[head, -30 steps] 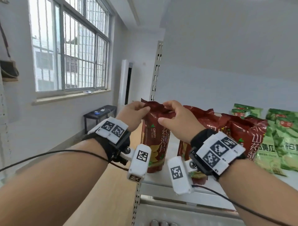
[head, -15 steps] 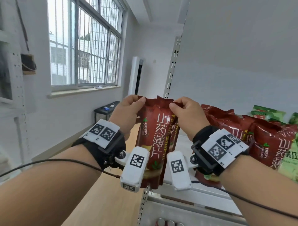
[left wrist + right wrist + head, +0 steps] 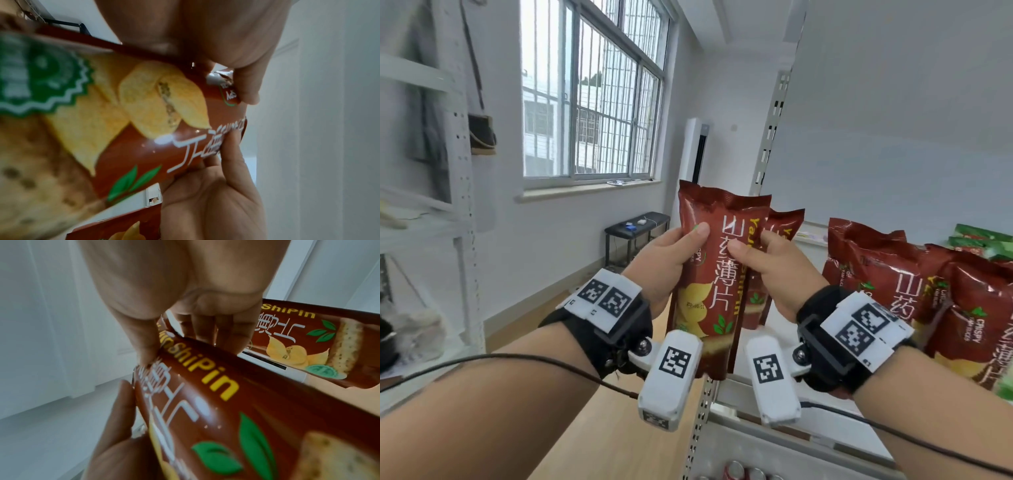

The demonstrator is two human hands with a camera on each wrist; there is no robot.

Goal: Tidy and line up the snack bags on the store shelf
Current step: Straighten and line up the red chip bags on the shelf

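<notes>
Upright, w/ both thumbs on its front, the glossy dark-red pillow-shaped snack bag (image 3: 717, 270) was clamped by left hand (image 3: 666, 263) & right hand (image 3: 779, 270) at the metal shelf's (image 3: 784, 387) left end, crinkly red bags (image 3: 914, 294) standing to its right.

The head camera looks forward and slightly down from behind both hands, taking in the shelf (image 3: 784, 346) beyond them and the window off to the left. Each wrist camera sits very close under its own palm, looking up along the fingers. All three views share the dark red snack bag (image 3: 717, 274) (image 3: 156, 129) (image 3: 216, 402) held between the hands.
</notes>
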